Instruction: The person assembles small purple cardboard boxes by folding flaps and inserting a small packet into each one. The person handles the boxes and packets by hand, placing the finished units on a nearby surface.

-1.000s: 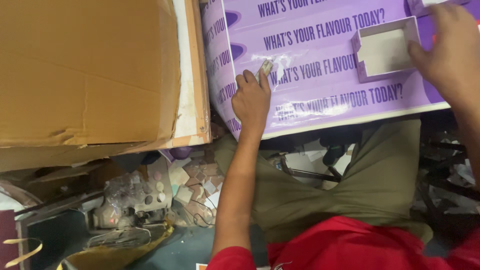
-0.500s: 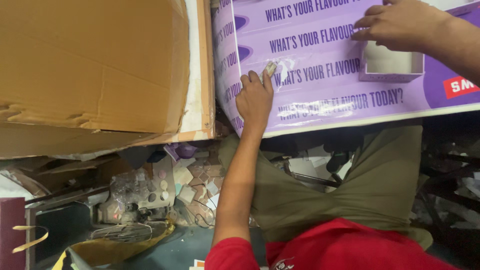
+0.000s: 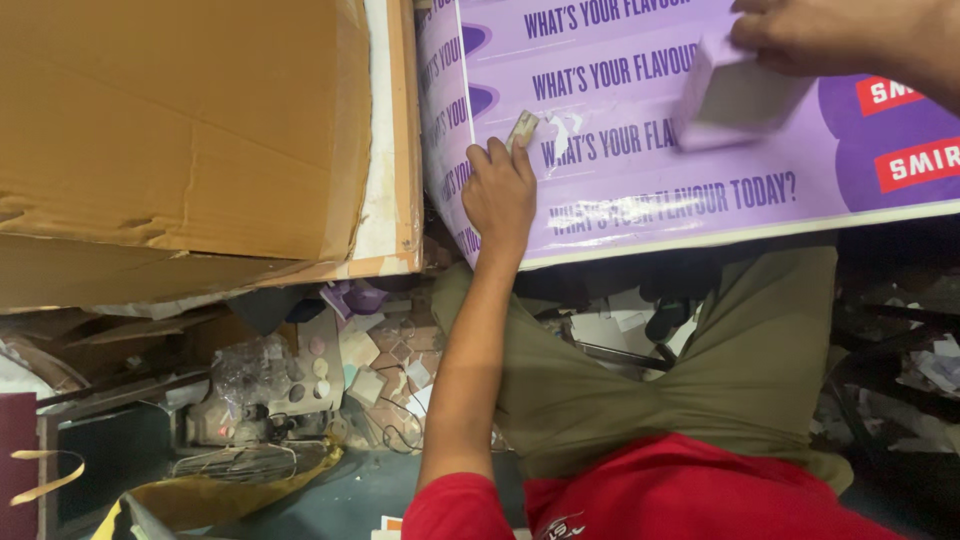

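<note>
A purple printed sheet (image 3: 640, 190) with glossy film lies across the work surface in front of me. My left hand (image 3: 500, 190) rests on its near left edge and pinches a small pale scrap (image 3: 522, 128) between the fingertips. My right hand (image 3: 830, 35) is at the top right, gripping a small open purple cardboard box (image 3: 735, 98) that is tilted and blurred just above the sheet.
A large brown corrugated cardboard box (image 3: 180, 140) with a pale wooden edge (image 3: 400, 140) stands to the left of the sheet. Below it the floor holds clutter: plastic wrap, paper scraps (image 3: 370, 360), wires. My olive trousers (image 3: 700, 370) and red shirt (image 3: 700, 500) fill the lower middle.
My right hand lifted the small purple box off the sheet and tilted it, moving left along the top. The view shifted so the sheet sits further right. My left hand stayed in place.
</note>
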